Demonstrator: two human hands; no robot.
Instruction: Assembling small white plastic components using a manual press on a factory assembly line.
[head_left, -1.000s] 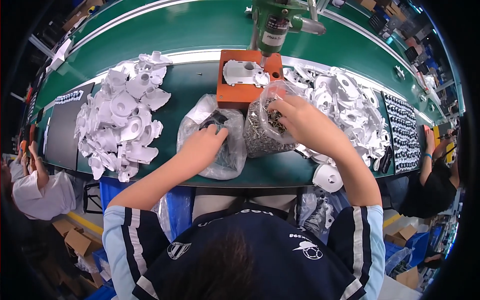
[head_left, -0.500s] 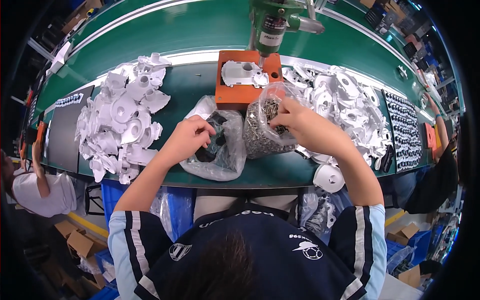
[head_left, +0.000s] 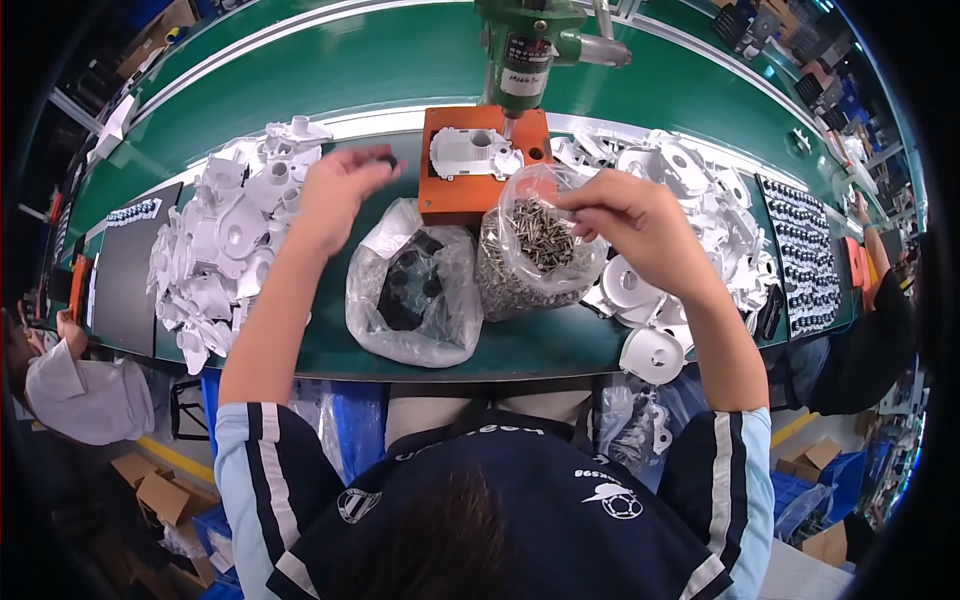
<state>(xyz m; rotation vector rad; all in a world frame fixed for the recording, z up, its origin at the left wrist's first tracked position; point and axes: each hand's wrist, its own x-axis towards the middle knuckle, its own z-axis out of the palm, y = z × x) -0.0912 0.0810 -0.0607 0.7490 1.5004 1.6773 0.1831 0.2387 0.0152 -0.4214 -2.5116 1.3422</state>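
Note:
My left hand [head_left: 343,188] is raised left of the orange fixture block, pinching a small black round part [head_left: 388,161] at its fingertips. Below it, a clear plastic bag [head_left: 458,290] lies open with several black parts [head_left: 408,290] inside. Over the right edge of another clear bag [head_left: 500,285], full of metal screws [head_left: 545,235], my right hand [head_left: 625,215] has its thumb and fingers pressed together; whatever they hold is too small to make out. On the orange block [head_left: 440,200] rests a white plastic housing [head_left: 462,152], under the tip of a green press-like machine [head_left: 524,75].
White plastic housings are heaped at left [head_left: 238,230] and right [head_left: 690,165]. Farther right stands a tray of black-and-silver parts [head_left: 805,260]. A dark mat [head_left: 130,280] lies at far left. A co-worker's sleeve [head_left: 80,390] shows at left, another person at right.
My left hand has left the bag of black parts, moving up and away with a black part. My right hand has pulled out of the screws, rightward to the bag's edge.

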